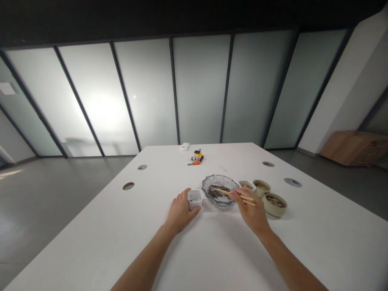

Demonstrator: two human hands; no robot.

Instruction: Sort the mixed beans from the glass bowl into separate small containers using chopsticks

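My left hand (181, 211) is wrapped round the side of a small white square cup (195, 197), which stands upright on the table. One or so small dark bits lie in the bottom of this cup. Right beside it is a clear glass bowl (220, 200) with a scalloped rim, holding many small dark pieces (216, 190). My right hand (252, 211) holds a pair of wooden chopsticks (226, 192), their tips down among the dark pieces. Whether the tips pinch a piece is too small to tell.
Right of the bowl stand a white dish (247, 184) and two beige pots (275, 205) with brownish contents. Farther back on the white table (115, 226) are a yellow toy vehicle (197, 155), an orange-handled screwdriver (195, 163) and a white box-like object (184, 147). Round holes pierce the tabletop.
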